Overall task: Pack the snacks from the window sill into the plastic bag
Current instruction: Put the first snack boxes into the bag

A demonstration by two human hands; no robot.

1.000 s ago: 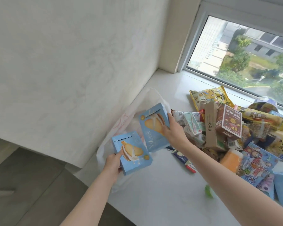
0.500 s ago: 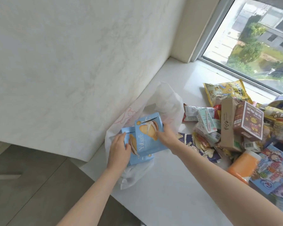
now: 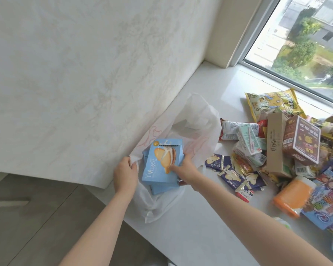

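pale marbled wall runs along the left of a white window sill (image 3: pixel 215 87), with the window (image 3: pixel 304 41) at the far right looking out on trees and buildings. at the sill's near left end lies the plastic bag (image 3: pixel 196 116), thin, white and translucent, with faint pink line drawings on it and its mouth gaping toward the person. the left hand (image 3: pixel 125 174) pinches the bag's near left edge, fingers curled on the film. the right hand (image 3: pixel 185 167) grips a light blue box (image 3: pixel 160 164) by its right side, thumb across the front; the box shows a cream sandwich biscuit, a splash of white and the word "yvogee" down its length, and it sits in the bag's mouth. a second blue box (image 3: pixel 162 188) of the same colour lies under it, inside the bag, only its lower edge showing. to the right, well clear of the bag, the snack pile (image 3: pixel 277 150) spreads over the sill: a yellow bag, a brown box, dark blue sachets, an orange pack.

half a second ago the left hand lay on the lower box, which was still partly outside; now that box is in the bag and the hand has shifted to the bag's edge. the upper box has gone further in. a second ago both boxes were held side by side above the bag.
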